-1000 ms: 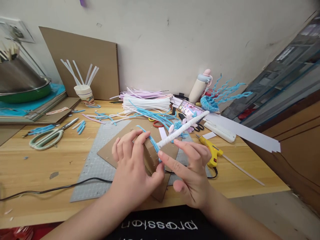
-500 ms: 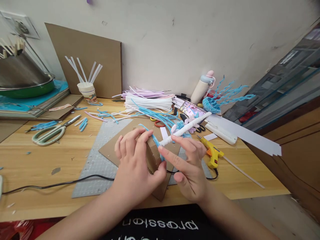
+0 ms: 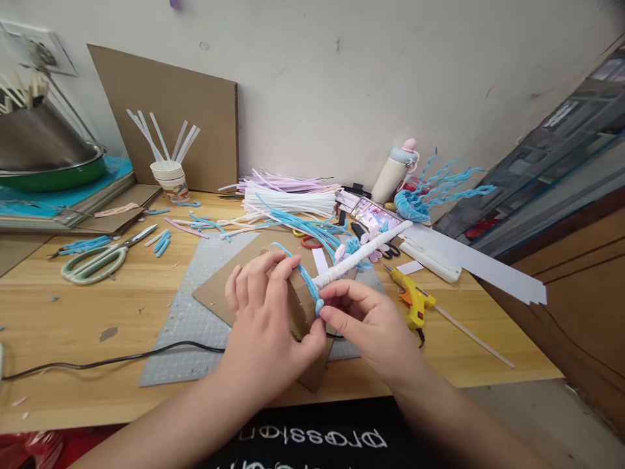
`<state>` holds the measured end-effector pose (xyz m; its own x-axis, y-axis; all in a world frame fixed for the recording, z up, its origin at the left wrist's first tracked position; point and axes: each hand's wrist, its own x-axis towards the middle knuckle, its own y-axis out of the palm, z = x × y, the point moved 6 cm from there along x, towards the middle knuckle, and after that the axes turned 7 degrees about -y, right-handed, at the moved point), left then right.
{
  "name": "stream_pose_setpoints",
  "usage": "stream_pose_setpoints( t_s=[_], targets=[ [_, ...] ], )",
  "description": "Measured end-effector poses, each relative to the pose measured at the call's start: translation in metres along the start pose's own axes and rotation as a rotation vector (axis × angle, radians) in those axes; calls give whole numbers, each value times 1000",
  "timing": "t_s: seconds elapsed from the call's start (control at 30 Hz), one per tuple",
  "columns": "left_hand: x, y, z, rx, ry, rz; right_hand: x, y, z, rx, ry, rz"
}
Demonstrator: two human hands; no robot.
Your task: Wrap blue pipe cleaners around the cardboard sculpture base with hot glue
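My left hand (image 3: 266,319) curls over a rounded brown cardboard piece (image 3: 299,301), fingers on top and thumb at its near edge. Along the rim of that piece runs a blue pipe cleaner (image 3: 307,280). Its near end is pinched between thumb and fingertips of my right hand (image 3: 378,326), which is closed. A white wrapped stick (image 3: 366,252) sticks out from the piece toward the upper right; its base is partly hidden by my right fingers. Beneath both hands lies a flat cardboard sheet (image 3: 219,293) on a grey cutting mat (image 3: 183,348).
A yellow glue gun (image 3: 415,296) lies to the right. Green-handled scissors (image 3: 95,264) rest at the left, near cut blue pieces. Behind are bundles of white pipe cleaners (image 3: 293,200), a phone (image 3: 374,218), a bottle (image 3: 393,172) and a paper cup (image 3: 170,182). A black cable (image 3: 122,359) crosses the table.
My right hand has gone from an extended index finger touching the blue pipe cleaner to a pinch on its near end. My left hand stays almost in place.
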<state>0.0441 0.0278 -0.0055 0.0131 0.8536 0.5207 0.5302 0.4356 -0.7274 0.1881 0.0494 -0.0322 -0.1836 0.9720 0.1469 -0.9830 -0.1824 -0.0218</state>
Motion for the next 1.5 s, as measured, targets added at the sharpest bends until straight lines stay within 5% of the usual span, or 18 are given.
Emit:
stream_pose_setpoints(
  t_s=[0.27, 0.83, 1.07, 1.37, 1.5],
  targets=[
    [-1, 2, -3, -2, 24, -14, 3, 4, -5, 155, 94, -14],
    [-4, 1, -9, 45, 65, -26, 2, 10, -2, 110, 70, -81],
    [-9, -11, -9, 69, 178, 80, 0, 6, 1, 39, 50, -19],
    [13, -34, 2, 151, 337, -14, 12, 7, 1, 84, 103, 139],
    [21, -30, 1, 86, 432, 74, 21, 11, 6, 107, 123, 189]
  ],
)
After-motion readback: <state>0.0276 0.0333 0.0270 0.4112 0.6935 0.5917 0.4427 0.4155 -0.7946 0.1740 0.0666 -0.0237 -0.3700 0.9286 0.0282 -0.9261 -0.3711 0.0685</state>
